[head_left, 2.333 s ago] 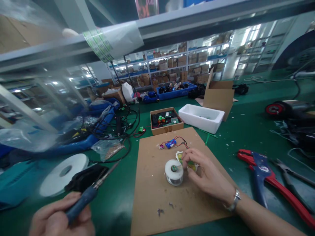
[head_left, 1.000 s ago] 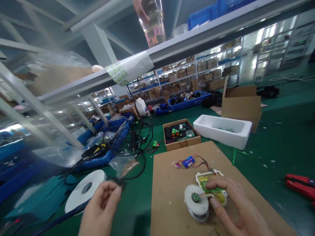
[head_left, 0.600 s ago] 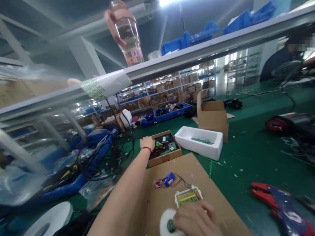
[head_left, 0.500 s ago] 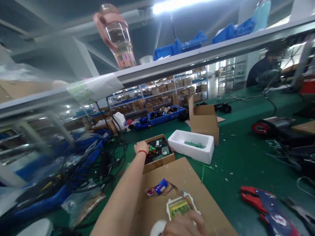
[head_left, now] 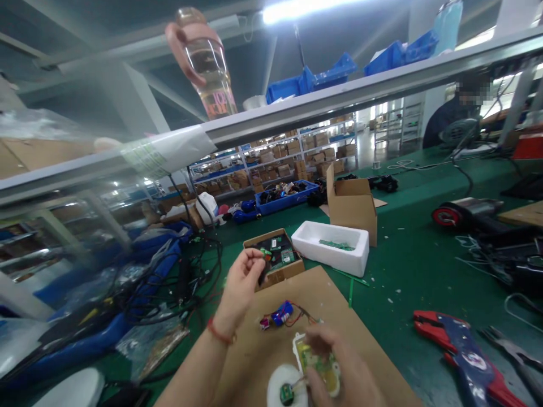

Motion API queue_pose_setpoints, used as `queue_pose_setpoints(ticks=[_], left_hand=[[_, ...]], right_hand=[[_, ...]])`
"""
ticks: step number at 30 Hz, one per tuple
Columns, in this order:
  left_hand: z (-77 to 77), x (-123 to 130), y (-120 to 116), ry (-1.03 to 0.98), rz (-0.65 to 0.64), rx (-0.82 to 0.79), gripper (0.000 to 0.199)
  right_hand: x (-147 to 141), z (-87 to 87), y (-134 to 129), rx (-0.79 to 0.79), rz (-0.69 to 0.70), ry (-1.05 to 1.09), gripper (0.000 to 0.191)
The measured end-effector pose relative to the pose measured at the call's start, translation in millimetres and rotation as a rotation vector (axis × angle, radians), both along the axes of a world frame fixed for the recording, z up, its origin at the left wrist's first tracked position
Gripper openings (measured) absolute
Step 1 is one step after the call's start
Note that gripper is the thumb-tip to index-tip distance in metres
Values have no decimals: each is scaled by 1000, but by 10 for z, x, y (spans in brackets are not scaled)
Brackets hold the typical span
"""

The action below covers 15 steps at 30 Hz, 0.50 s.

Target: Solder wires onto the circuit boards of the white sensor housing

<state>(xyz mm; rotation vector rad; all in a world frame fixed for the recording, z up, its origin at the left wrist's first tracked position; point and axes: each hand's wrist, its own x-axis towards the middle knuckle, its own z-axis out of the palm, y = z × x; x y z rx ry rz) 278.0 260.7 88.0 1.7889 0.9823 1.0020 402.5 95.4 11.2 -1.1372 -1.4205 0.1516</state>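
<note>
Your cardboard sheet (head_left: 322, 294) lies on the green bench mat (head_left: 394, 316) — on it, your right hand (head_left: 339, 367) pinches a white-edged circuit board (head_left: 318, 362) just beside the white spool (head_left: 282, 390). Your left hand (head_left: 241, 285), raised by the cardboard box of boards (head_left: 282, 277), pinches a small dark part (head_left: 263, 268) — too small to identify. A blue battery (head_left: 282, 314) lies between your hands.

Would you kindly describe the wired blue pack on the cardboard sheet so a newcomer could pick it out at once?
On the green work surface lies a brown cardboard sheet. Near its far edge, below the raised left hand, sits a blue pack trailing red wires. It is the sheet's only blue thing, with a tiny pink connector beside it.
</note>
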Motion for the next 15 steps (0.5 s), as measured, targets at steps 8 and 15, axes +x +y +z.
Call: queue_pose_setpoints(ticks=[8, 15], left_hand=[[-269, -236, -1233, -251, -275, -441, 41], [-385, -462, -1347, -38, -193, -206, 29]], right_hand=[[39, 240, -89, -419, 607, 517, 37], [35, 225, -119, -399, 550, 364, 36]])
